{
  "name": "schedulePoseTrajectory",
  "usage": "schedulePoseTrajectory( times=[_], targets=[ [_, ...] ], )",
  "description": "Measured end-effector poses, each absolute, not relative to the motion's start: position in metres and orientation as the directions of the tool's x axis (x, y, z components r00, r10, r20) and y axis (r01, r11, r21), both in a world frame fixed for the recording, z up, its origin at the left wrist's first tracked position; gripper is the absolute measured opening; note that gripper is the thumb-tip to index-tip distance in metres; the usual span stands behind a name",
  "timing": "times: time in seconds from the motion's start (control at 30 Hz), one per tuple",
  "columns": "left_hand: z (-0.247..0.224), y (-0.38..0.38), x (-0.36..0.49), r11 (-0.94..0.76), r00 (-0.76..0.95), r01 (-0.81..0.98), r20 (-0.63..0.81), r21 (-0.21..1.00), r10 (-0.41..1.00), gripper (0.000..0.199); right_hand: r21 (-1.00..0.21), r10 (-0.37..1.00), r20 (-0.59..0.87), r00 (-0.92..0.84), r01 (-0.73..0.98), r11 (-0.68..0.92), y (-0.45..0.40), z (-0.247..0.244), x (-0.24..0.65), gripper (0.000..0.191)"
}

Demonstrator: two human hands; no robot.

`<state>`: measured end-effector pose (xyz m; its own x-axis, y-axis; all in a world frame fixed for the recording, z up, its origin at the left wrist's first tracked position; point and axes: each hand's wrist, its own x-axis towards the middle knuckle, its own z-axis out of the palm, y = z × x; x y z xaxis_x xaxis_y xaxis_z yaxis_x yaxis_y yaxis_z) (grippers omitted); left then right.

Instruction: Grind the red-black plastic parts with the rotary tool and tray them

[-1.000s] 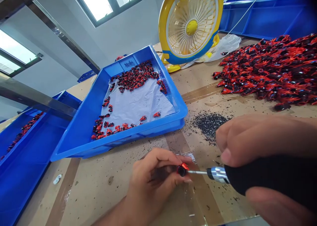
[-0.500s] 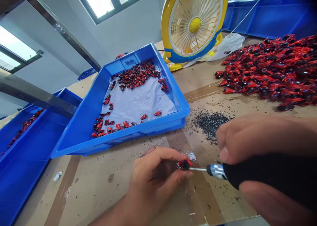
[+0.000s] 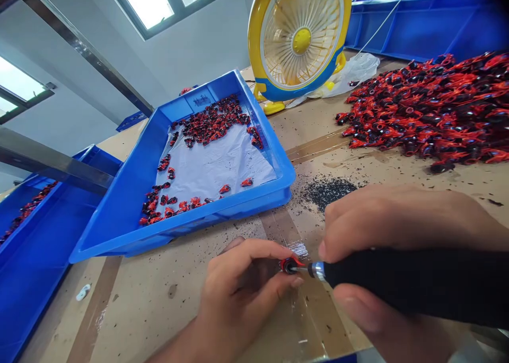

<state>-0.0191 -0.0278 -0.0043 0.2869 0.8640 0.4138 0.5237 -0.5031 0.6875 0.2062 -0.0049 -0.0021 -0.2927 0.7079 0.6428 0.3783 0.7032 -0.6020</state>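
My left hand (image 3: 235, 294) pinches a small red-and-black plastic part (image 3: 284, 264) between thumb and fingertips, its round dark opening turned toward the tool. Closed round a thick black-handled tool (image 3: 405, 284) is my right hand (image 3: 392, 218). A silver collar and a thin metal bit stick out of the tool's front. The tip of the bit meets the part's opening; how deep it sits, I cannot make out. Beyond my right hand lies a small heap of black shavings (image 3: 328, 191).
A blue tray (image 3: 217, 214) with a white liner holds many similar parts. At the right lies a large pile of red-and-black parts (image 3: 433, 111). A yellow fan (image 3: 301, 40) stands behind. More blue bins (image 3: 401, 31) are at the back right and left.
My right hand has brought the tool leftward, and the bit has gone from beside the part to its opening. My left hand keeps its pinch. The whole view has shifted slightly.
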Motion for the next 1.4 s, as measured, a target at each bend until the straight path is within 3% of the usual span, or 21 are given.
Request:
schedulePoseTrajectory(
  times=[0.4, 0.63, 0.8, 0.9, 0.93, 1.07, 1.2, 1.27, 1.4],
  targets=[
    [-0.003, -0.031, -0.020, -0.498, 0.281, 0.569, 0.415, 0.654, 0.865, 0.014, -0.576, 0.682, 0.638, -0.357, 0.367, 0.730, 0.000, -0.003, 0.208, 0.028],
    [-0.003, -0.026, -0.020, -0.504, 0.287, 0.561, 0.417, 0.657, 0.862, 0.010, -0.570, 0.613, 0.664, -0.428, 0.241, 0.785, 0.008, 0.009, 0.208, 0.009],
    [-0.002, -0.026, -0.020, -0.507, 0.285, 0.559, 0.422, 0.656, 0.861, 0.011, -0.544, 0.599, 0.677, -0.427, 0.258, 0.799, 0.008, 0.010, 0.203, 0.008],
    [-0.002, -0.028, -0.020, -0.523, 0.307, 0.578, 0.428, 0.626, 0.850, 0.014, -0.601, 0.644, 0.663, -0.381, 0.243, 0.762, 0.008, 0.008, 0.201, 0.006],
    [-0.002, -0.028, -0.021, -0.528, 0.309, 0.582, 0.432, 0.619, 0.847, 0.014, -0.628, 0.671, 0.681, -0.292, 0.238, 0.741, 0.009, 0.008, 0.201, 0.007],
    [-0.004, -0.028, -0.022, -0.531, 0.300, 0.577, 0.444, 0.620, 0.844, 0.015, -0.601, 0.653, 0.653, -0.384, 0.262, 0.755, 0.007, 0.004, 0.199, 0.008],
    [-0.005, -0.028, -0.023, -0.538, 0.309, 0.567, 0.445, 0.624, 0.841, 0.015, -0.662, 0.706, 0.664, -0.247, 0.245, 0.708, 0.004, 0.002, 0.196, 0.006],
    [-0.005, -0.028, -0.023, -0.538, 0.309, 0.564, 0.445, 0.626, 0.841, 0.015, -0.659, 0.712, 0.654, -0.258, 0.268, 0.703, 0.004, 0.005, 0.198, 0.008],
    [-0.003, -0.029, -0.023, -0.541, 0.303, 0.573, 0.454, 0.615, 0.837, 0.013, -0.581, 0.643, 0.627, -0.440, 0.286, 0.762, 0.012, 0.011, 0.206, 0.013]
  ],
)
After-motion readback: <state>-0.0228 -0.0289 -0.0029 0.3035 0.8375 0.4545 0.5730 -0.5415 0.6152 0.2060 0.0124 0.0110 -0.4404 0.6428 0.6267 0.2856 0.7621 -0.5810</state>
